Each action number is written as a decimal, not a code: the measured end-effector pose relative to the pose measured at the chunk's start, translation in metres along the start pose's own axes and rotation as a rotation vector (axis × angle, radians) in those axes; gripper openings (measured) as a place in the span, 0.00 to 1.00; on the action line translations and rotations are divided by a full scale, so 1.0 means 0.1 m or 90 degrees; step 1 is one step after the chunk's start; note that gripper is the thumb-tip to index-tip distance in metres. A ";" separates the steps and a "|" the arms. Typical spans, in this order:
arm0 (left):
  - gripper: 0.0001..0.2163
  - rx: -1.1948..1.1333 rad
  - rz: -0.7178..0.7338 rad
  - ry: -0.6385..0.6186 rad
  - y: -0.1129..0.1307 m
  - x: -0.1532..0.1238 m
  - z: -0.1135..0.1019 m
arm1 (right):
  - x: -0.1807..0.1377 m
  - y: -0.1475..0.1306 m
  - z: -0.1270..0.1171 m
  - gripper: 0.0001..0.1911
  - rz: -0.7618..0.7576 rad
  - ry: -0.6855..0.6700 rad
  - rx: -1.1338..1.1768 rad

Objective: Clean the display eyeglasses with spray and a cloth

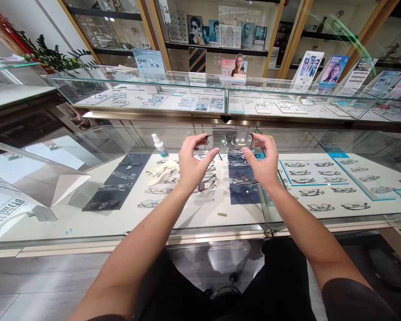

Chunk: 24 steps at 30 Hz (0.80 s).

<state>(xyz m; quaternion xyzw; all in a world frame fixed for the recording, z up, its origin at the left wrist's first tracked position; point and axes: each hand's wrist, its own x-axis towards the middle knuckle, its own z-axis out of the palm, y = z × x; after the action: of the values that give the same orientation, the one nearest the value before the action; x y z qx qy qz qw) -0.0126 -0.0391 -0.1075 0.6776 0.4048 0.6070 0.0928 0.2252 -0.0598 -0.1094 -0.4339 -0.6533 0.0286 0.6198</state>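
Note:
Between my two hands a pair of eyeglasses (230,141) with a thin dark frame is held up above the glass counter. My left hand (194,158) pinches its left end, thumb below and fingers behind. At the other end my right hand (264,158) grips the frame in the same way. Gold lettering shows on the right lens. To the left of my left hand, a white spray bottle (160,146) stands on the counter, with a crumpled cream cloth (161,173) in front of it.
Under the glass top (194,227) lie rows of eyeglasses, some on dark mats (118,183) and some on a blue-edged white board (312,172). A white folded sign (56,174) stands at the left. Behind is a second glass showcase (147,80) with advertising cards, then wall shelves.

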 end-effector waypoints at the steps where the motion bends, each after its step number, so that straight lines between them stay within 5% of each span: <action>1: 0.23 0.005 0.005 0.003 0.01 0.00 0.00 | 0.00 0.00 0.00 0.19 0.004 -0.004 0.002; 24: 0.23 0.071 0.123 0.052 0.09 -0.03 -0.03 | -0.03 0.12 0.07 0.19 0.080 -0.066 0.025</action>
<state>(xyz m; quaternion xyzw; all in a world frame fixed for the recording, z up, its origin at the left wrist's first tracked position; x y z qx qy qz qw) -0.0111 -0.0483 -0.1031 0.6921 0.3741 0.6170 -0.0202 0.2248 -0.0507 -0.1205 -0.4595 -0.6555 0.1027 0.5905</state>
